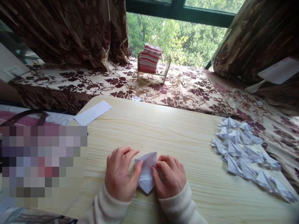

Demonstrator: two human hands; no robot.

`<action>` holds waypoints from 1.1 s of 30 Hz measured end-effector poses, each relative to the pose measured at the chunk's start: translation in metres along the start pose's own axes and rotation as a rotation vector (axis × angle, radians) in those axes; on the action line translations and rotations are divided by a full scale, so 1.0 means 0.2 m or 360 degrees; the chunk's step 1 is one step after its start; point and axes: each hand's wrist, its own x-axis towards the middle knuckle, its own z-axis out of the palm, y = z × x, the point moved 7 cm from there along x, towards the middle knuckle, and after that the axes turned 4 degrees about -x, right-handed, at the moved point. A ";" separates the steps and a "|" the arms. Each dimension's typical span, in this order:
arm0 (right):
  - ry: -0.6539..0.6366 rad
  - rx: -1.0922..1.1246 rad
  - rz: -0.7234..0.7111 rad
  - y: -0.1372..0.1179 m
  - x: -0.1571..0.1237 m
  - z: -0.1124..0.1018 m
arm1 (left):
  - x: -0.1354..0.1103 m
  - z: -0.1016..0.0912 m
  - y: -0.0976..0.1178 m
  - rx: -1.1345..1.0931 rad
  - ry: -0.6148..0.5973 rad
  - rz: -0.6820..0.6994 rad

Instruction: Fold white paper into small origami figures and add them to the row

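Observation:
A small folded white paper (146, 174) is on the table in front of me, with a pointed lower end and a raised upper flap. The thumb of my left hand (122, 174) touches the paper's left side, while its index finger stretches out apart from it. My right hand (170, 176) has its fingers curled in and pinches the right edge between thumb and index finger. The underside of the paper is hidden.
Several folded white paper pieces (243, 149) lie in rows at the table's right. A white paper strip (93, 112) rests at the far left corner of the pale wooden table (187, 133). Beyond, a small rack (161, 74) holds folded red-and-white cloths (149, 59). A blurred patch covers the left.

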 end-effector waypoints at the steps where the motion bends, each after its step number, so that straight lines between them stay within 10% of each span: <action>1: 0.0008 0.0002 -0.0001 0.00 0.00 0.00 | -0.03 -0.02 0.04 -0.0031 0.0016 0.0077; 6: 0.0006 0.0041 0.0014 0.00 0.01 0.00 | -0.17 0.06 0.13 -0.0166 -0.0282 0.0388; 17: -0.0247 0.0155 -0.0025 -0.03 0.04 0.02 | -0.15 0.13 0.08 0.0025 -0.0388 0.0362; 33: -0.0340 -0.0066 -0.0692 -0.07 0.01 -0.02 | -0.17 0.14 0.08 0.0017 -0.0405 0.0337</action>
